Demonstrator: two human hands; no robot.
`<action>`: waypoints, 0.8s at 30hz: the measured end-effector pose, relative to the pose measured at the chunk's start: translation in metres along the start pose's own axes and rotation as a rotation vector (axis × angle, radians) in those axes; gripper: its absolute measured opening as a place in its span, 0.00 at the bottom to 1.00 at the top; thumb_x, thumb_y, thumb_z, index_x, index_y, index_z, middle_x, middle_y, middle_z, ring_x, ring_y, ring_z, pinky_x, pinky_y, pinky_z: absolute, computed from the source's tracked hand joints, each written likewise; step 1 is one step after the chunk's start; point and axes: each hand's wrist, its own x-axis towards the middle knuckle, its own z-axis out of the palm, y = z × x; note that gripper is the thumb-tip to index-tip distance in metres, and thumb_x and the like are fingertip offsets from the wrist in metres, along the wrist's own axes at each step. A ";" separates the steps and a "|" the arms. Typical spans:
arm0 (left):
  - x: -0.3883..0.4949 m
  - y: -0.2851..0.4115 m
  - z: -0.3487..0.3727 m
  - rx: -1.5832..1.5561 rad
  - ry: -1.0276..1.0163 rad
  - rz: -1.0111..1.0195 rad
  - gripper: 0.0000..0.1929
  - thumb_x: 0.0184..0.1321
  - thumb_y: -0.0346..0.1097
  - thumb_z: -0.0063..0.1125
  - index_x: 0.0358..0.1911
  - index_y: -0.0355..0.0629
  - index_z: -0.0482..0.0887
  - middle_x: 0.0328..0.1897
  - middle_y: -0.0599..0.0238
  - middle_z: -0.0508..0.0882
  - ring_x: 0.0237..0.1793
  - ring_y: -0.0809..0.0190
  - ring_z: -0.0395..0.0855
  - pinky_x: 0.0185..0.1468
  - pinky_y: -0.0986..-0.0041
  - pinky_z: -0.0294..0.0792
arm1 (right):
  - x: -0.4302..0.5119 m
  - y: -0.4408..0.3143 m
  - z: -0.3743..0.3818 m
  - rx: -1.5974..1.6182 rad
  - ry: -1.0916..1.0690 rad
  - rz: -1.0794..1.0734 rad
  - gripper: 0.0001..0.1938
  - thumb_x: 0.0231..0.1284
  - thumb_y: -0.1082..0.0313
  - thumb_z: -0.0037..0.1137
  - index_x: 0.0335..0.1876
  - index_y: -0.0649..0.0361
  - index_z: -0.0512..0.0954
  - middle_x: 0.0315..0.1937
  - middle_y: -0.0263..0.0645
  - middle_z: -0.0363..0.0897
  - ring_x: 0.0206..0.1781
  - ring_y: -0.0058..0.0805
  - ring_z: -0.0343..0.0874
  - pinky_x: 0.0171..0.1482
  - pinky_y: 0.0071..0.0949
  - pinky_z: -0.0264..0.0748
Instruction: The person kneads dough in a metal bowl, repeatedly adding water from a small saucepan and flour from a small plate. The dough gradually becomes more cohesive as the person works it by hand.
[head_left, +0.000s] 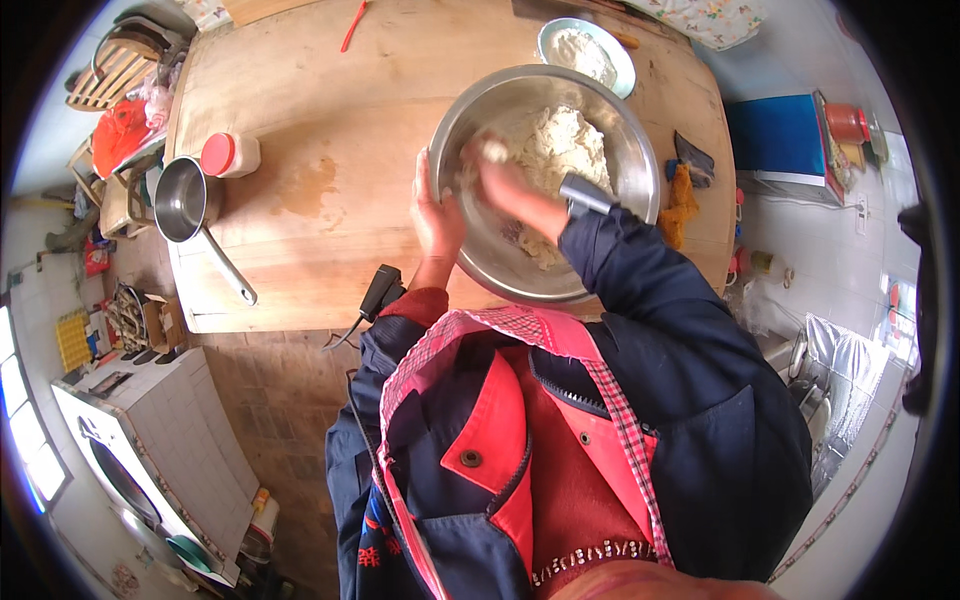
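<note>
A large stainless steel bowl (637, 150) stands on a wooden table, a lumpy mass of floury dough (566, 146) in its upper right part. More dough bits lie low in the bowl. My left hand (437, 217) rests against the bowl's left rim, thumb and fingers apart. Inside the bowl is my right hand (499, 172), blurred, left of the dough; whether its fingers hold any dough is unclear. A pale bowl of white flour (581, 56) sits just behind the steel one.
On the wooden table (337, 112) are a saucepan (182, 199), a red-lidded jar (232, 155), a red pen-like stick (354, 26) and an orange cloth (679, 206). A black device with a cable (381, 292) is at the front edge. A white-tiled stove (165, 442) stands lower left.
</note>
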 end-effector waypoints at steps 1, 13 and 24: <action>0.000 0.001 0.000 -0.035 -0.011 -0.068 0.36 0.50 0.17 0.44 0.68 0.39 0.59 0.68 0.47 0.67 0.68 0.45 0.64 0.70 0.63 0.56 | -0.018 -0.005 0.005 0.151 -0.146 0.025 0.19 0.64 0.63 0.46 0.59 0.55 0.66 0.53 0.53 0.70 0.55 0.48 0.72 0.54 0.38 0.70; -0.001 -0.003 -0.003 -0.020 0.026 -0.024 0.34 0.49 0.18 0.44 0.67 0.37 0.62 0.67 0.46 0.69 0.68 0.47 0.66 0.70 0.65 0.57 | -0.040 -0.017 -0.061 -0.079 -0.281 0.158 0.18 0.70 0.53 0.35 0.51 0.57 0.71 0.33 0.46 0.79 0.40 0.39 0.79 0.43 0.36 0.74; 0.000 0.004 -0.002 0.009 0.063 -0.072 0.33 0.49 0.18 0.46 0.65 0.39 0.66 0.67 0.49 0.70 0.67 0.48 0.67 0.69 0.64 0.58 | -0.057 0.003 -0.028 -0.585 -0.002 -0.053 0.18 0.46 0.66 0.62 0.46 0.53 0.76 0.52 0.43 0.71 0.53 0.45 0.73 0.50 0.41 0.75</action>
